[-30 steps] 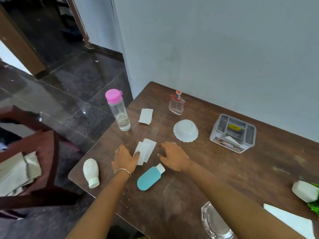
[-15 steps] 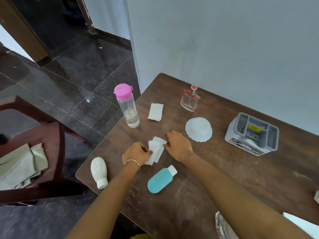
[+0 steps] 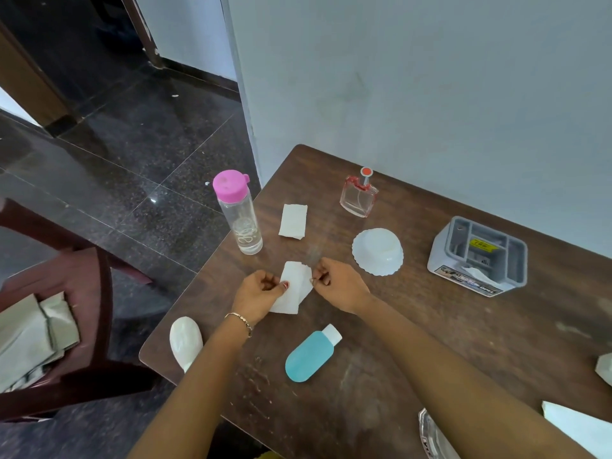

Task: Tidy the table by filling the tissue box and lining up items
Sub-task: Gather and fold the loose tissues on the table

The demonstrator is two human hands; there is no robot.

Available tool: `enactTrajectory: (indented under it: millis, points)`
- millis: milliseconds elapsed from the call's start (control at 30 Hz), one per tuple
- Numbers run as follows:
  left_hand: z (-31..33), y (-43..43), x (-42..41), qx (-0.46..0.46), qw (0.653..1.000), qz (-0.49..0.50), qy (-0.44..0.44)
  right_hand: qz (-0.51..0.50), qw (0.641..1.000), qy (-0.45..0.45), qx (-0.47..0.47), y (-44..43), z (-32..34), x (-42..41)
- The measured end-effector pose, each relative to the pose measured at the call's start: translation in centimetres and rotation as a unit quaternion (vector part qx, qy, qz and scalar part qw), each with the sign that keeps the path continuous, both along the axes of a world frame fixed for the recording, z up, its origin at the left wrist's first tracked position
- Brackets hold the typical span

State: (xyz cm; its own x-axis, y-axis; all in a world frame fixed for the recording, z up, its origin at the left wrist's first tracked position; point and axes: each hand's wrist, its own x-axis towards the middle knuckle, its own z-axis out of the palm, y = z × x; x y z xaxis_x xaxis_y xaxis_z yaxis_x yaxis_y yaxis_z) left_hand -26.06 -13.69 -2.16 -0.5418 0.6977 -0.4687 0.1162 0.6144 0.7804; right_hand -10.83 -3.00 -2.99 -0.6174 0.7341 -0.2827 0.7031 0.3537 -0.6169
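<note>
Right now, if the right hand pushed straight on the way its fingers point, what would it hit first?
The right hand points left across the table, so it would first meet the tissues it is pinching, then the left hand gripping their other side. Depth looks about level.

A dark brown wooden worktop (image 3: 447, 342), scuffed and scratched, stands pushed up against a plain pale grey-blue wall (image 3: 430, 77) whose outer corner falls just beside the worktop's far left corner. To the left spreads a polished black stone floor (image 3: 132, 160) with thin joints, catching a soft glare of light, and a dark skirting runs along the far wall by a brown wooden door frame (image 3: 29, 81). A reddish-brown chair (image 3: 96, 293) stands near the worktop's left edge, folded greyish cloth (image 3: 33, 336) lying on its seat.
</note>
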Motion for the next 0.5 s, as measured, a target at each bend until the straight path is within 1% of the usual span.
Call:
enactTrajectory:
  millis: [100, 200, 267, 367, 500]
  points:
    - [0.6, 0.3, 0.4, 0.029, 0.998, -0.035, -0.039, -0.055, 0.993, 0.053, -0.085, 0.0, 0.4, 0.2]
    - [0.9, 0.8, 0.9, 0.038, 0.996, -0.061, -0.054, -0.119, 0.967, 0.124, -0.187, 0.0, 0.9, 0.9]
    - [1.2, 1.2, 1.3, 0.042, 0.994, -0.077, -0.062, -0.159, 0.947, 0.155, -0.231, -0.1, 1.3, 1.8]
    - [1.8, 1.9, 1.9, 0.062, 0.992, -0.068, -0.089, -0.192, 0.928, 0.178, -0.263, 0.0, 1.9, 3.3]
    - [2.6, 2.6, 3.0, 0.083, 0.987, -0.062, -0.12, -0.23, 0.912, 0.201, -0.274, 0.2, 2.6, 5.4]
